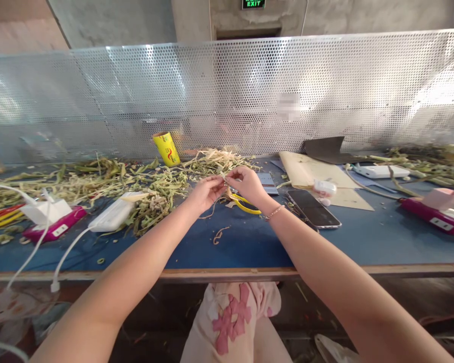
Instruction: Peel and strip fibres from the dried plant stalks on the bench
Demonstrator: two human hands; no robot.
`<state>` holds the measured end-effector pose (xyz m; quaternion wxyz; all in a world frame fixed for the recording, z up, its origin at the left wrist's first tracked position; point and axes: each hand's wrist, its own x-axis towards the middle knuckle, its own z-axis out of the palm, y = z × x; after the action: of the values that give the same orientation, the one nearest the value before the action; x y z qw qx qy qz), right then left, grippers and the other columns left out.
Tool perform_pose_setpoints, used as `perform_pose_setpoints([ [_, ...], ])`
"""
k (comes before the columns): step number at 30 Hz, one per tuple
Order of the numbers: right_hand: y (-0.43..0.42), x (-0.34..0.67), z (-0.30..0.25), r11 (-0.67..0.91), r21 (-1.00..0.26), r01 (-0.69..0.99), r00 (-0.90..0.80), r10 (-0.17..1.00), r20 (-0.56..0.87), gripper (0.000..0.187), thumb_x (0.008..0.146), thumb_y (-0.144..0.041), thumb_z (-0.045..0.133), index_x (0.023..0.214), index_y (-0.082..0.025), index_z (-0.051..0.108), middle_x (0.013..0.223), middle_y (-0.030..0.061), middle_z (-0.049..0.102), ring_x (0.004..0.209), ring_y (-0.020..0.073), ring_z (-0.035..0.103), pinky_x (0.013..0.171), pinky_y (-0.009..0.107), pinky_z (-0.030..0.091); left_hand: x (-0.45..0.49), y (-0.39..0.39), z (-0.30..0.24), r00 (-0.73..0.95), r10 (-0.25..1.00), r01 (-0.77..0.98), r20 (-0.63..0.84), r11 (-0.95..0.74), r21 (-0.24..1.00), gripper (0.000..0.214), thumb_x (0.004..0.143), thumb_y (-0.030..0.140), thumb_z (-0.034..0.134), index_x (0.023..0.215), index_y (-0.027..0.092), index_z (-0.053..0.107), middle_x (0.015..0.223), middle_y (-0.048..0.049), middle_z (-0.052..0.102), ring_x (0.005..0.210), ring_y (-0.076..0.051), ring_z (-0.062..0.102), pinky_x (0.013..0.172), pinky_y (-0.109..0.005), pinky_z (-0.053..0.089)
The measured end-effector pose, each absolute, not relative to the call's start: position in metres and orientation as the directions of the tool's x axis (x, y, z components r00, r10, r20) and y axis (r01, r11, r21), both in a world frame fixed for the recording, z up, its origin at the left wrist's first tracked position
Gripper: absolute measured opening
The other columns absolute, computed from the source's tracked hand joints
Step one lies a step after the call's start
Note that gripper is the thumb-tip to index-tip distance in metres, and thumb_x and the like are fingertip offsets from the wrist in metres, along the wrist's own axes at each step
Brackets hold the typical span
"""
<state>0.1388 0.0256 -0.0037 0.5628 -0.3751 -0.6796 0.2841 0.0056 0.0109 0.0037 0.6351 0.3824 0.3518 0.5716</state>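
Note:
My left hand (pixel 209 192) and my right hand (pixel 246 186) meet above the middle of the table, fingertips pinched together. Between them is a small pale dried plant piece (pixel 223 175), mostly hidden by the fingers. Just below my right hand lies a tool with yellow handles (pixel 248 205); its working end is out of sight. Behind both hands rises a heap of dry stalks and leaves (pixel 215 160). A thin curled brown strip (pixel 220 235) rests on the blue table (pixel 230 254) nearer to me.
More dried plants (pixel 151 206) spread left, around a white power bank (pixel 115 214) and a magenta power strip (pixel 55 224). A yellow tube (pixel 166 148) leans behind. To the right are a phone (pixel 314 208), an envelope (pixel 306 171) and another power strip (pixel 435 217). A perforated metal screen (pixel 227 96) borders the back.

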Motion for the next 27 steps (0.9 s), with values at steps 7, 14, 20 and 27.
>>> perform_pose_setpoints([
  [7, 0.0235, 0.1392, -0.0037, 0.645, -0.721, 0.251, -0.105, 0.759, 0.643, 0.004, 0.065, -0.023, 0.056, 0.067, -0.019, 0.056, 0.073, 0.0011, 0.054, 0.07, 0.0129, 0.051, 0.071, 0.029, 0.042, 0.0062, 0.0091, 0.0049, 0.138, 0.989, -0.515, -0.05, 0.115, 0.849, 0.015, 0.071, 0.005, 0.052, 0.06, 0.011, 0.059, 0.057, -0.0017, 0.059, 0.055, -0.006, 0.055, 0.063, -0.017, 0.048],
  [14, 0.0212, 0.1367, -0.0023, 0.587, -0.782, 0.211, -0.066, 0.806, 0.588, 0.007, 0.065, -0.026, 0.056, 0.066, -0.019, 0.054, 0.069, 0.0005, 0.055, 0.068, 0.0131, 0.051, 0.069, 0.029, 0.042, 0.006, 0.0094, 0.003, 0.165, 0.986, -0.503, -0.003, 0.087, 0.86, 0.009, 0.068, 0.006, 0.056, 0.063, 0.013, 0.059, 0.06, -0.0007, 0.06, 0.058, -0.006, 0.056, 0.067, -0.02, 0.05],
  [20, 0.0218, 0.1349, -0.0037, 0.561, -0.816, 0.138, -0.067, 0.828, 0.557, 0.009, 0.067, -0.027, 0.054, 0.068, -0.018, 0.053, 0.067, 0.0003, 0.056, 0.065, 0.0127, 0.052, 0.067, 0.029, 0.043, 0.0048, 0.0084, 0.002, 0.203, 0.978, -0.516, 0.051, 0.063, 0.854, 0.007, 0.068, 0.008, 0.057, 0.065, 0.014, 0.059, 0.063, -0.0006, 0.063, 0.061, -0.007, 0.059, 0.066, -0.022, 0.05],
  [27, 0.0229, 0.1363, -0.0034, 0.546, -0.831, 0.11, -0.083, 0.838, 0.54, 0.011, 0.064, -0.028, 0.058, 0.068, -0.018, 0.055, 0.068, 0.0008, 0.057, 0.065, 0.0125, 0.053, 0.067, 0.029, 0.044, 0.006, 0.0088, 0.0022, 0.128, 0.989, -0.5, 0.072, 0.002, 0.866, 0.008, 0.066, 0.004, 0.056, 0.064, 0.012, 0.059, 0.06, -0.0007, 0.062, 0.061, -0.008, 0.06, 0.066, -0.021, 0.051],
])
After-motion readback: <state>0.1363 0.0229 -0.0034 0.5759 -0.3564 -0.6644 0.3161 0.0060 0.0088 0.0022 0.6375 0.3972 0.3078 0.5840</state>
